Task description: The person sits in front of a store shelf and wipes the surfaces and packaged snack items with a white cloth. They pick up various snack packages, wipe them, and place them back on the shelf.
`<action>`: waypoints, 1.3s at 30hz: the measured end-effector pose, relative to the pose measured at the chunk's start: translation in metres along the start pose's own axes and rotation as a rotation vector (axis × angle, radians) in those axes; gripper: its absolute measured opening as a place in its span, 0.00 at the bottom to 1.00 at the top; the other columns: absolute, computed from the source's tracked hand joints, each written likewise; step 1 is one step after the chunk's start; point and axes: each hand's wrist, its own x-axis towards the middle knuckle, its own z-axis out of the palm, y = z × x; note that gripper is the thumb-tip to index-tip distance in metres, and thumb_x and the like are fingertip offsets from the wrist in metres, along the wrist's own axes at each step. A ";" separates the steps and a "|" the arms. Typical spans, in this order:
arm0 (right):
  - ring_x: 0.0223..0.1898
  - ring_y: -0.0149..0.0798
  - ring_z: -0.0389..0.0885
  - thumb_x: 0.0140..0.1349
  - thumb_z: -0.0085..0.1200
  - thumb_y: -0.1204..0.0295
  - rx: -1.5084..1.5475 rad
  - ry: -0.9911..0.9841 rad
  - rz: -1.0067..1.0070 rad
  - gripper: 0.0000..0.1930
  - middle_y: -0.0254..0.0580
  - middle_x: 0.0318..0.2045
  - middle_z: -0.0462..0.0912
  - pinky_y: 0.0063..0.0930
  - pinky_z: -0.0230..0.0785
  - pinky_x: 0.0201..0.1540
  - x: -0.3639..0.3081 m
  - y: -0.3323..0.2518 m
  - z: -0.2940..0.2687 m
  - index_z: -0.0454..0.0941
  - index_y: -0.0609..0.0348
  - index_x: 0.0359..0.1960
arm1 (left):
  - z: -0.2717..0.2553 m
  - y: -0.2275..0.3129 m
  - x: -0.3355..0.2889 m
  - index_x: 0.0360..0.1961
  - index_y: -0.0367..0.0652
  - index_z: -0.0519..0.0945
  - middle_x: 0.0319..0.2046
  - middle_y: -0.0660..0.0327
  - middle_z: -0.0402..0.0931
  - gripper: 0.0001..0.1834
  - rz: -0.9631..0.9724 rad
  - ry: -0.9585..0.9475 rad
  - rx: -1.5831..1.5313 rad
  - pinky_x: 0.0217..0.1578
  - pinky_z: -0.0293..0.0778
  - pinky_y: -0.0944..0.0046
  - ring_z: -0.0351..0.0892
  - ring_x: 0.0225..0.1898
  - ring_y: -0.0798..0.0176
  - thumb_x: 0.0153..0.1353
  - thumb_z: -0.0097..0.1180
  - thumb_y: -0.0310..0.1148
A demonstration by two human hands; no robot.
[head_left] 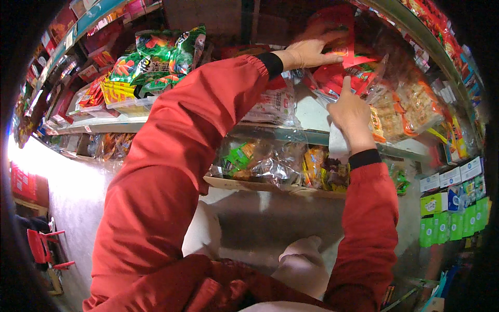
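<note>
At the left, the bulging green plastic bags with colourful printing (166,60) sit above a shallow clear plastic bin (136,105); the left elbow is best carried high, so that the red fabric sleeve (171,145) does not drag on them. Next along, the left hand (304,53) reaches across the back of the shelf, palm down, its fingers stretched out and somewhat parted over the glossy red plastic packets (359,77); whether they pinch a packet or only rest on it, this view does not show. Those packets lie towards the right of the pale flat shelf (313,106), between the two hands, overlapping one another at slants. A light, flat press from the left fingers would serve well as a brace, since slick film probably slides easily. The right hand (351,112) comes up from below with the index finger straight, its tip at the lower red packet, and the other fingers curled; what they may have hold of is hidden. Nudging by a packet's edge should crease it less than poking its middle. Further right, the clear plastic bags of pale golden crackers (416,106) crowd close and look brittle, so sideways pushes there should be gentle.
</note>
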 end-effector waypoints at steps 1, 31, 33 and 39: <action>0.39 0.54 0.79 0.48 0.49 0.65 -0.009 -0.023 0.007 0.42 0.58 0.39 0.79 0.43 0.70 0.44 -0.005 0.000 0.000 0.45 0.59 0.66 | 0.000 0.002 -0.003 0.61 0.54 0.64 0.61 0.48 0.54 0.37 0.015 -0.057 0.001 0.61 0.53 0.55 0.54 0.62 0.46 0.52 0.54 0.57; 0.33 0.49 0.77 0.47 0.53 0.72 0.667 0.240 -0.003 0.35 0.50 0.37 0.79 0.36 0.69 0.41 -0.180 0.029 -0.027 0.60 0.52 0.61 | -0.080 0.112 -0.086 0.46 0.41 0.74 0.44 0.53 0.71 0.19 -0.162 0.166 -0.321 0.53 0.63 0.59 0.68 0.50 0.52 0.55 0.56 0.39; 0.36 0.42 0.76 0.47 0.53 0.76 0.794 0.479 -0.128 0.33 0.46 0.40 0.78 0.31 0.68 0.43 -0.197 0.029 -0.010 0.62 0.55 0.60 | -0.107 0.141 -0.119 0.44 0.42 0.76 0.44 0.54 0.72 0.16 -0.091 0.105 -0.375 0.52 0.64 0.59 0.69 0.50 0.54 0.54 0.57 0.35; 0.44 0.32 0.70 0.51 0.52 0.79 1.431 0.185 0.178 0.23 0.38 0.43 0.72 0.25 0.65 0.47 -0.258 0.035 0.041 0.67 0.58 0.52 | -0.187 0.200 -0.206 0.37 0.40 0.79 0.39 0.55 0.75 0.09 -0.285 0.100 -0.375 0.48 0.68 0.60 0.74 0.45 0.57 0.54 0.56 0.28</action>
